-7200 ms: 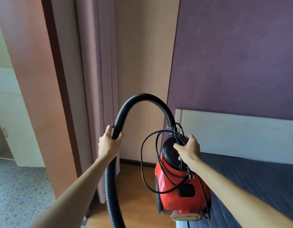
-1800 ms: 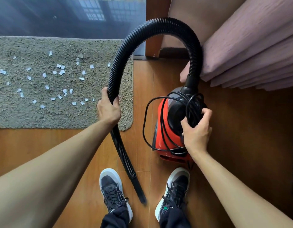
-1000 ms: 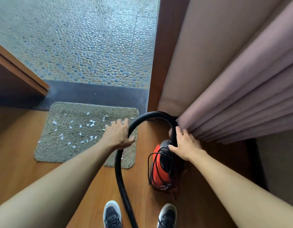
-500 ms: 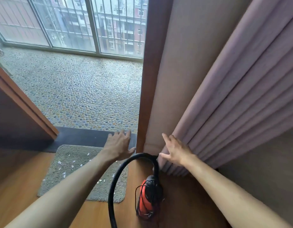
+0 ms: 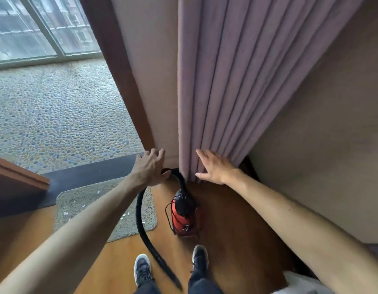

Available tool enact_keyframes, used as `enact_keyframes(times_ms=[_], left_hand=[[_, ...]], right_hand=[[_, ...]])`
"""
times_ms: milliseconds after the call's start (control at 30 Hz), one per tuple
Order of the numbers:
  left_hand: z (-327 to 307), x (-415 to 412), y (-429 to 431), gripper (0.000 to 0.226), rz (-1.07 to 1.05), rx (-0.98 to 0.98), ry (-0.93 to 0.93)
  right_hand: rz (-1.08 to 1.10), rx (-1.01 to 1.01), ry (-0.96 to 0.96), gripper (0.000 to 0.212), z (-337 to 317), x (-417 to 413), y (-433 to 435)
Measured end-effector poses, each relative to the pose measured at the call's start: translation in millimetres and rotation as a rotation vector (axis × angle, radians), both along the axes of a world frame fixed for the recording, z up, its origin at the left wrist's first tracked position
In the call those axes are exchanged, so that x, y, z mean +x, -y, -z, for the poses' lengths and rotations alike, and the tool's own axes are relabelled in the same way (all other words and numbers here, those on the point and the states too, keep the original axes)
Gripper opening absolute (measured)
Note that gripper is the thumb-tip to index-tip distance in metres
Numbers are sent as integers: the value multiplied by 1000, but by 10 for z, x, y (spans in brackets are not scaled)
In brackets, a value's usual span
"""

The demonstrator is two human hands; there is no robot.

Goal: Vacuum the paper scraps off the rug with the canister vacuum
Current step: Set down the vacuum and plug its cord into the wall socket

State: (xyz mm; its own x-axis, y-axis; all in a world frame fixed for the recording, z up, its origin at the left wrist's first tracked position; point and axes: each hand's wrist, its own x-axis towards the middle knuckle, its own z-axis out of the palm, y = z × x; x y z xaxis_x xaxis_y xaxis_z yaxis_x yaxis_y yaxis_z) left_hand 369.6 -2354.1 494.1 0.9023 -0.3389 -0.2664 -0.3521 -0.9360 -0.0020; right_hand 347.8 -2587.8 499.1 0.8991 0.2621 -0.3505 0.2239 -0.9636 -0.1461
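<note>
Arching below L hand's (image 5: pixel 150 169) spread fingers: hose (image 5: pixel 140 217).

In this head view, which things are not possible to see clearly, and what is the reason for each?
- Rug: the left forearm covers its middle, so the paper scraps cannot be counted.
- Hose: its top passes behind the left hand; contact cannot be told. Its nozzle end is blurred between the shoes.
- Canister vacuum: too small to show its cord's plug or switches.
- Behind the curtain: hidden by the folds.
</note>
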Motion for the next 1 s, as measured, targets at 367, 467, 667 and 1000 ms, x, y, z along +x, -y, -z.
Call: enact_keyframes(times_ms=[367,467,667,1000], left_hand=[[477,333,59,74,350,18,-74],[535,438,-25,75,468,30,-94],[588,562,-19,73,650,18,-110],[815,427,261,77,848,44,-159]], right_hand=[[366,-44,-160,84,519,-552,-27],[493,-51,-190,85,547,-700,-176],[697,-65,-201,84,533,-1033,-417],[899,-61,-272,81,557,-1587,-595]])
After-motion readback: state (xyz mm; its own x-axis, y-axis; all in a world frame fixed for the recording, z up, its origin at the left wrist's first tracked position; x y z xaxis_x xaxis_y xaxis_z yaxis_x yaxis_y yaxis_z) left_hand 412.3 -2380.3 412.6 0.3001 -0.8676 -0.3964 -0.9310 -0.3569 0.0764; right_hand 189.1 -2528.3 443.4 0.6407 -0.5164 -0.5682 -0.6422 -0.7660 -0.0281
